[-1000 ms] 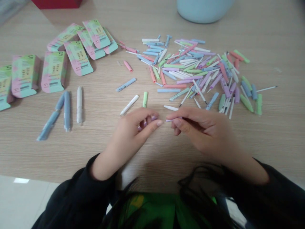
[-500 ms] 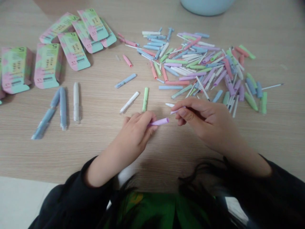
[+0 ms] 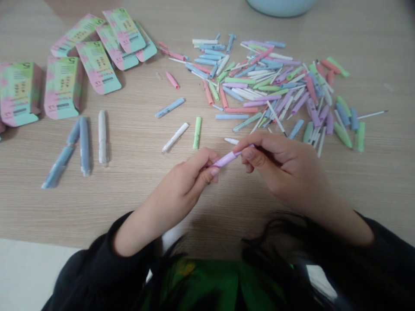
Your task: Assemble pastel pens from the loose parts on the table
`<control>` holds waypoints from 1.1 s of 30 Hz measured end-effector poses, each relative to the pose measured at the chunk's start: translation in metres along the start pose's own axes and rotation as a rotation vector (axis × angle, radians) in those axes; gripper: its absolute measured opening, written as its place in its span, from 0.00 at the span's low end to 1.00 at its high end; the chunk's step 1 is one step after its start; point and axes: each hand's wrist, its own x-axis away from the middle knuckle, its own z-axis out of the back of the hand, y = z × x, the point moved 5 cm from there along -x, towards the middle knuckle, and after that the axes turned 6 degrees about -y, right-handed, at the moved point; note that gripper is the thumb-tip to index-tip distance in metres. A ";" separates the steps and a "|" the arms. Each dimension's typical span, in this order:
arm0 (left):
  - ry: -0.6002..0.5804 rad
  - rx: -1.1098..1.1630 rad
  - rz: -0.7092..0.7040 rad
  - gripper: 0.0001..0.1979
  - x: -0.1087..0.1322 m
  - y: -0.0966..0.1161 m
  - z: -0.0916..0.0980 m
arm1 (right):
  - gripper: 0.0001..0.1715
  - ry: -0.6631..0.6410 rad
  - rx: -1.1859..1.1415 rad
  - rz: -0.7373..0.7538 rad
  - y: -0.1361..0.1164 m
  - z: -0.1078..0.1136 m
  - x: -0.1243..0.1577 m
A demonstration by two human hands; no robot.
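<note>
A lilac pen barrel is pinched at its near end by my left hand, just above the wooden table. My right hand is closed on a lilac pen part that meets the barrel's far end; its fingers hide most of that part. A white pen tip lies on the table just beyond the two hands. A white barrel and a green barrel lie beyond my left hand.
A big scatter of pastel pen parts and refills covers the table's far right. Three assembled pens, two blue and one white, lie at the left. Several printed cardboard boxes sit at the far left. A pale blue bowl stands at the back.
My hands parted, showing the lilac barrel in my left hand. They have now come together again, the right hand's lilac part meeting the barrel's end.
</note>
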 end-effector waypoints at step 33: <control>0.281 0.389 -0.222 0.06 0.026 0.024 0.028 | 0.14 -0.195 0.459 -0.123 0.061 0.061 -0.009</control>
